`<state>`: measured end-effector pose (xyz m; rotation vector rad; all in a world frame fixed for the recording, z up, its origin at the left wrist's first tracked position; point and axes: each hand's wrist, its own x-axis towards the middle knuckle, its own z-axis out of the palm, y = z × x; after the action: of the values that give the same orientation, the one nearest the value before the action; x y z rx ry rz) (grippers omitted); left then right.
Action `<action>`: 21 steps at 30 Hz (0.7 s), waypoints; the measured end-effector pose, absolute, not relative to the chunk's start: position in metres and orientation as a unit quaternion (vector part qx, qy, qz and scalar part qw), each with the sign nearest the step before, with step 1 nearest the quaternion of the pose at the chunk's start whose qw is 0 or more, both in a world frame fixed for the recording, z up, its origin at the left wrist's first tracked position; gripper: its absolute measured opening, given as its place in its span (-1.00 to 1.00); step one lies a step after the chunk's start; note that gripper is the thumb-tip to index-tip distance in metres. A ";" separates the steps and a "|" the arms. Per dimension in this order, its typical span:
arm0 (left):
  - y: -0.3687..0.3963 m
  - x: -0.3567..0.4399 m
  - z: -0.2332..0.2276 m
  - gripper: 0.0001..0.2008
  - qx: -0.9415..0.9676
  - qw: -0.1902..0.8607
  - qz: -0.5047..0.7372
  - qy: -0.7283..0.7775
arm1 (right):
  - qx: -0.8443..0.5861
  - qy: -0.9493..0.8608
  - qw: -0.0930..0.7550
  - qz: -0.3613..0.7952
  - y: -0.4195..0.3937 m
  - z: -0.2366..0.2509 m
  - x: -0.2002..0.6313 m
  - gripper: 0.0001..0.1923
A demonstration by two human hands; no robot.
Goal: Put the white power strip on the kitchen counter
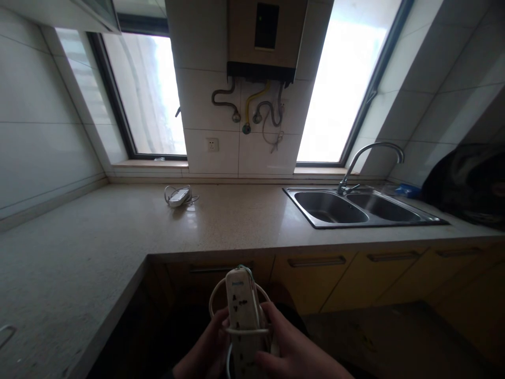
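Note:
A white power strip (241,300) stands roughly upright between my two hands, in front of the counter's edge. Its cord (216,295) loops behind it, and one turn crosses its face. My left hand (215,337) is closed around the strip's left side, its fingertips partly hidden. From the right, my right hand (286,337) grips the strip and cord, with the thumb across the lower face. The lower end of the strip runs into shadow at the bottom of the view.
On the pale counter (118,221) lies another white power strip (179,197) with coiled cord. A double steel sink (369,223) with a curved tap (351,163) is at right, near a dark bag-like object (465,184). Yellow cabinets (307,284) stand below; a water heater (260,37) hangs above.

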<state>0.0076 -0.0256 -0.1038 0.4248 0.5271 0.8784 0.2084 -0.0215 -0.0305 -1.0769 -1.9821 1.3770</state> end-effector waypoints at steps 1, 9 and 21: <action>-0.026 0.010 -0.103 -0.38 0.193 0.852 0.423 0.239 | -0.392 -0.724 0.256 0.506 -0.021 -0.035 0.207 -0.40; -0.009 0.023 -0.094 -0.51 0.182 0.737 0.597 0.260 | -0.414 -0.655 0.412 0.480 -0.004 -0.080 0.178 -0.13; -0.001 0.030 -0.069 -0.44 0.157 0.712 0.644 0.234 | -0.431 -0.767 0.310 0.359 0.017 -0.054 0.175 -0.24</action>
<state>0.0298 -0.0005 -0.0694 0.3484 0.5181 1.4275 0.1750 0.0170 -0.0539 -1.1388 -2.0265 0.9473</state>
